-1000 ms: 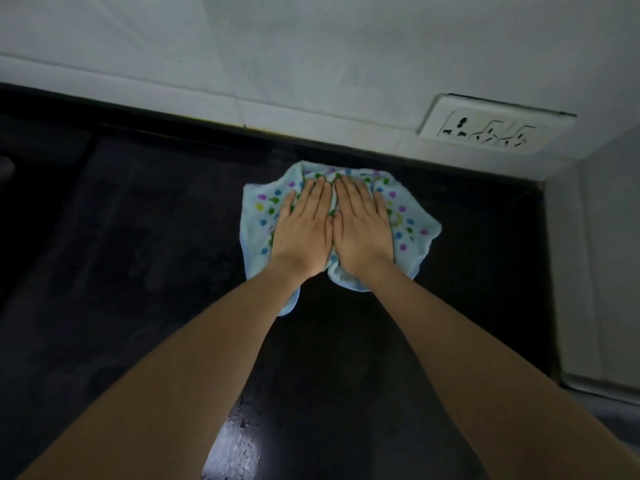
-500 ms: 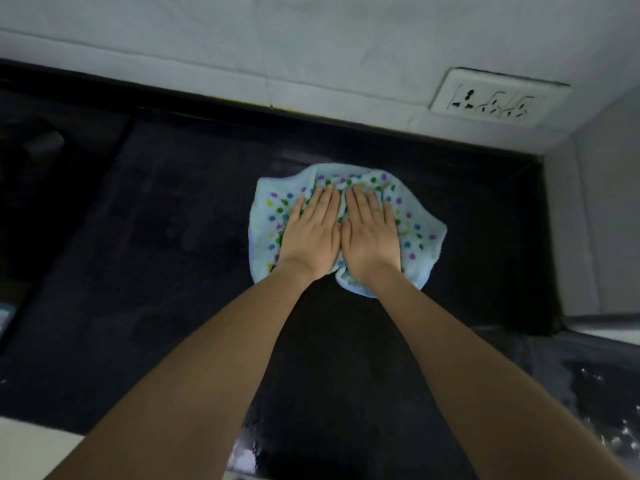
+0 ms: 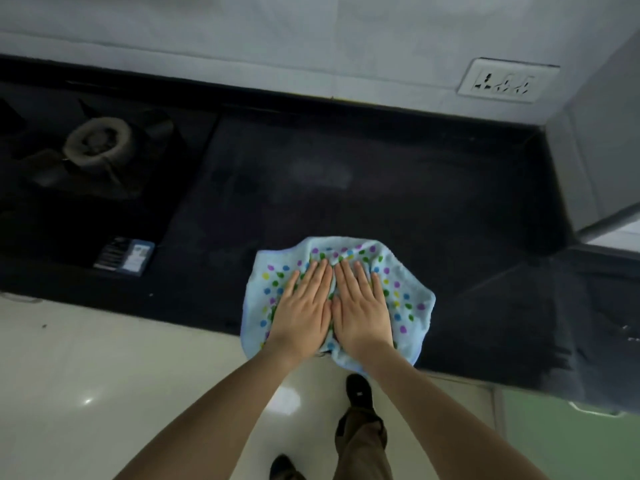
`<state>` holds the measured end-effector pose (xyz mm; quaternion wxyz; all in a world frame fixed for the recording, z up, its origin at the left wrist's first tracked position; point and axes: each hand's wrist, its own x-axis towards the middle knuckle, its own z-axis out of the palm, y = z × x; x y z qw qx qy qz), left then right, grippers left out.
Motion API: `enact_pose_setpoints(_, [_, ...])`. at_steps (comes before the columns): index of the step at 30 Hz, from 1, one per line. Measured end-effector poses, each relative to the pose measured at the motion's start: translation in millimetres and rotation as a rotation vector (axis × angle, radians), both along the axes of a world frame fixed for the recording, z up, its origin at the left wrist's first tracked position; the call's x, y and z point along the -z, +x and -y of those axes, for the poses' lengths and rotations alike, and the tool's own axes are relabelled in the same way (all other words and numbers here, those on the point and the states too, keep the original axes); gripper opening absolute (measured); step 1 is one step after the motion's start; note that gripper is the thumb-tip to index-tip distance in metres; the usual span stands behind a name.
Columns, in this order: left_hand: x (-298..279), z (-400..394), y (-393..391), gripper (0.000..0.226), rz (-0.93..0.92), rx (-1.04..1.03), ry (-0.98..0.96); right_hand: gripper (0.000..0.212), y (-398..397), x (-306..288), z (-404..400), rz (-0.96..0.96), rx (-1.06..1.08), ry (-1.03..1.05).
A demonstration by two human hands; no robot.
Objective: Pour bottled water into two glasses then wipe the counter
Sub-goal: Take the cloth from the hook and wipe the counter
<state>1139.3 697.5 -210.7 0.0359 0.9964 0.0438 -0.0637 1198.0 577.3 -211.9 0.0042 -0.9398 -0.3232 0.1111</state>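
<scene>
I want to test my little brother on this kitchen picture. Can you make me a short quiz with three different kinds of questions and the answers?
1. True or false: both hands lie flat on the dotted cloth.
2. What hangs over the counter's front edge? A) the cloth B) a glass C) a bottle
3. Fill in: on the wall at the upper right there is a white ____.

Key
1. True: the left hand and the right hand press it side by side, fingers straight.
2. A
3. Socket plate
</scene>
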Motion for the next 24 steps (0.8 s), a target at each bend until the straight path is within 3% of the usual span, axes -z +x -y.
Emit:
enact_pose_setpoints(5, [-1.1, -5.1, -38.0, 0.057, 0.034, -0.017, -0.018, 0.061, -23.9, -0.5, -4.7, 0.008, -0.060, -0.017])
enact_pose_setpoints(13, [8.8, -21.5, -13.2, 0.059, 0.001, 0.060, -0.032, 0.061, -8.1, 0.7, -16.6, 0.014, -0.066, 0.001])
enact_pose_setpoints(24, [6.5, -86.9, 124.9, 0.060, 0.028, 0.016, -0.024, 0.057, 130.5, 7.3, -89.3, 0.038, -0.023, 0.044])
